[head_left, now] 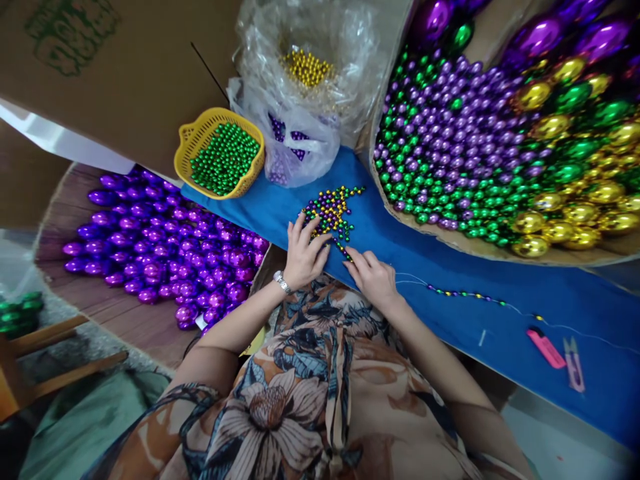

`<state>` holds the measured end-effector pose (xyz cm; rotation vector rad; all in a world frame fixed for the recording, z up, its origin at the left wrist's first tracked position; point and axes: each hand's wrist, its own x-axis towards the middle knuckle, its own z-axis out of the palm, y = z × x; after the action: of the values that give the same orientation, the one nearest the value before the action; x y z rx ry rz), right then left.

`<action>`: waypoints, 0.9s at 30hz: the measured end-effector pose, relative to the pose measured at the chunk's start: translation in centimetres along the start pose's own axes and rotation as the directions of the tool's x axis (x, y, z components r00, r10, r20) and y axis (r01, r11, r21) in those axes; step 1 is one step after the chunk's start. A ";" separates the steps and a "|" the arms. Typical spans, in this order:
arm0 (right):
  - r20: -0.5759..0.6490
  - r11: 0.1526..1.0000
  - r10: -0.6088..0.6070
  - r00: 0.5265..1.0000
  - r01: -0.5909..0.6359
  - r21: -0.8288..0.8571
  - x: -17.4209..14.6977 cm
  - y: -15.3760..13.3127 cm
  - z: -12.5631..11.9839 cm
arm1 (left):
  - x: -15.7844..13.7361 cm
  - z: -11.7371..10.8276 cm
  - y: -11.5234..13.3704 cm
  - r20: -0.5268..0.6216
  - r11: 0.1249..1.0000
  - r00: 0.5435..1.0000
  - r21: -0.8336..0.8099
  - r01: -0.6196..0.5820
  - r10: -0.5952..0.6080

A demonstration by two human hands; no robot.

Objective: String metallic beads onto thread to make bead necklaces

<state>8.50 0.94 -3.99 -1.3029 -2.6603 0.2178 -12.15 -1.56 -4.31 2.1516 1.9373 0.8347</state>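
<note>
My left hand [306,252], with a silvery watch on the wrist, lies over the near edge of a loose pile of small beads [330,208]. Its fingers are spread, with the thumb side close to a short row of beads [341,249]. That row ends at the fingertips of my right hand [371,277], which is closed in a pinch on it. Whether a needle runs through the row is too small to tell. From under my right hand a pale thread [413,277] runs rightward, carrying spaced purple, green and gold beads [465,294].
A yellow basket [186,157] of green beads and clear plastic bags [345,60] of beads stand beyond the blue cloth [425,247]. Large boxes of beads and baubles flank me: purple baubles [150,247] left, mixed ones right. A pink-handled cutter [547,348] and thread snips [574,367] lie right.
</note>
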 end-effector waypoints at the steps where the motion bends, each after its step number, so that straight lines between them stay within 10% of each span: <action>1: -0.018 1.000 -0.022 1.000 0.022 0.020 -0.4 0.2 0.0 | -0.2 -0.3 -0.1 -0.012 1.000 1.000 -0.001 0.011 -0.011; 27: -0.030 0.989 -0.120 0.992 0.122 0.079 -1.8 -0.2 -0.3 | -1.9 -0.1 -1.0 -0.039 0.999 0.999 0.031 0.010 -0.009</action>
<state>9.50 -0.59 -3.82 -1.1083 -2.6686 0.2867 -13.11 -3.25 -5.32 2.1579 1.9903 0.8558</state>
